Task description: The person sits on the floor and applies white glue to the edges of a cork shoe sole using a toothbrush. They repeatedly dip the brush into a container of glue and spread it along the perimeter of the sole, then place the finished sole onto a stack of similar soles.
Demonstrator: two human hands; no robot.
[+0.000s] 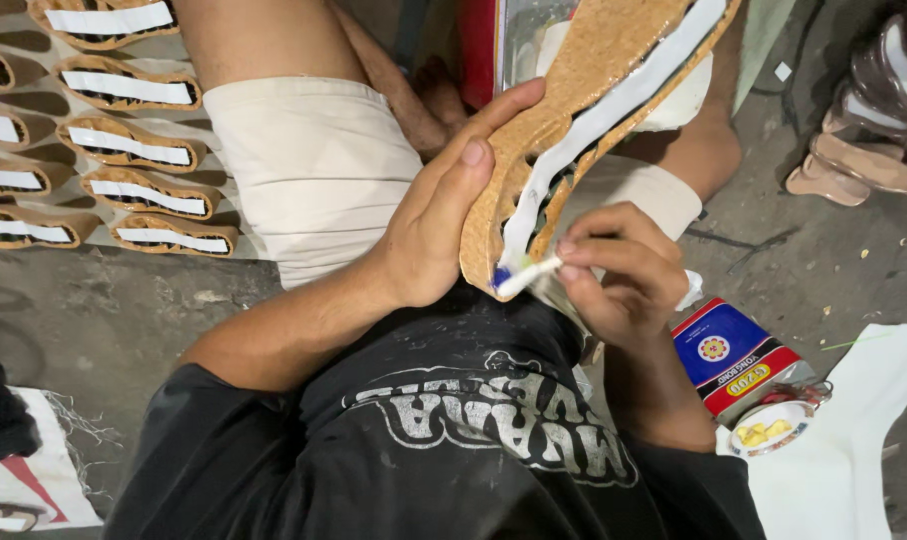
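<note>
My left hand (pixel 444 215) grips a cork-coloured shoe sole (pixel 594 70) by its heel end, holding it tilted above my lap. A white strip (pixel 614 105) runs down the sole's middle. My right hand (pixel 624 270) pinches a small white brush (pixel 524 278) with a blue tip, and the tip touches the lower end of the sole where the white strip stops. I sit cross-legged in beige shorts and a black shirt.
Several finished cork soles with white strips (pixel 124 145) lie in rows on the floor at the left. A blue and red glue tin (pixel 739 355) lies at the right beside its lid (pixel 769 428). Stacked pinkish soles (pixel 874 110) sit at the far right. White sheet material (pixel 854 440) lies at bottom right.
</note>
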